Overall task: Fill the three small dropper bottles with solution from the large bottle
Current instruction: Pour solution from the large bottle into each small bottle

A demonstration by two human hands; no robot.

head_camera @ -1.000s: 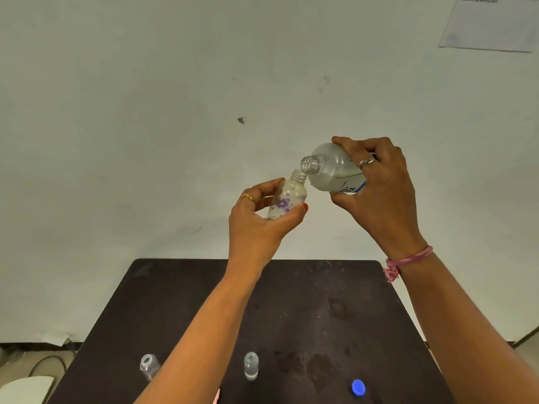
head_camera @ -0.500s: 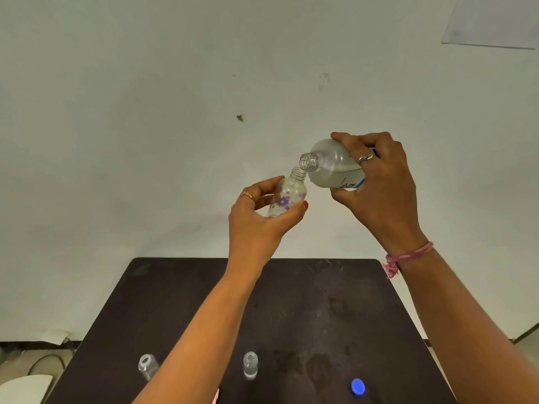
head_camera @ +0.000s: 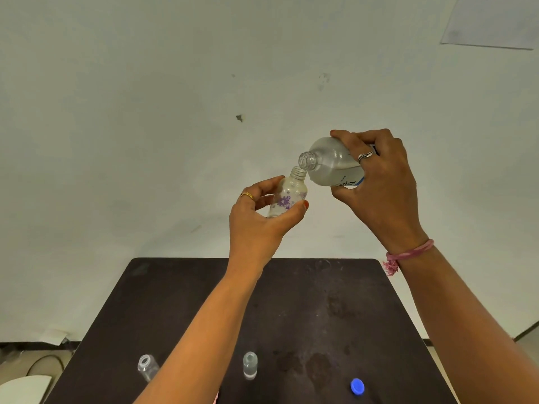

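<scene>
**Pouring position: large bottle tipped over a small dropper bottle**

Large bottle (head_camera: 332, 164), clear w/ white-and-blue label, is held in mid-air above the table, tipped roughly sideways, its open threaded mouth pointing left and just above the neck of the flower-print dropper bottle (head_camera: 288, 195). Whether the two rims touch cannot be told. Right hand (head_camera: 379, 185) wraps the large bottle's body, fingers curled over the top, thumb underneath; ring on one finger, pink thread band at wrist. Left hand (head_camera: 259, 220) pinches the flower-print bottle betw. thumb and curled fingers, holding it slightly tilted, uncapped neck up; gold ring visible. On the dark table (head_camera: 180, 290) below, near the front edge: two more small clear bottles, uncapped, one at left (head_camera: 147, 365) and one at centre (head_camera: 250, 364), well apart. Blue cap (head_camera: 357, 385) lies to the right. White wall behind; paper sheet (head_camera: 493, 21) at upper right.
</scene>
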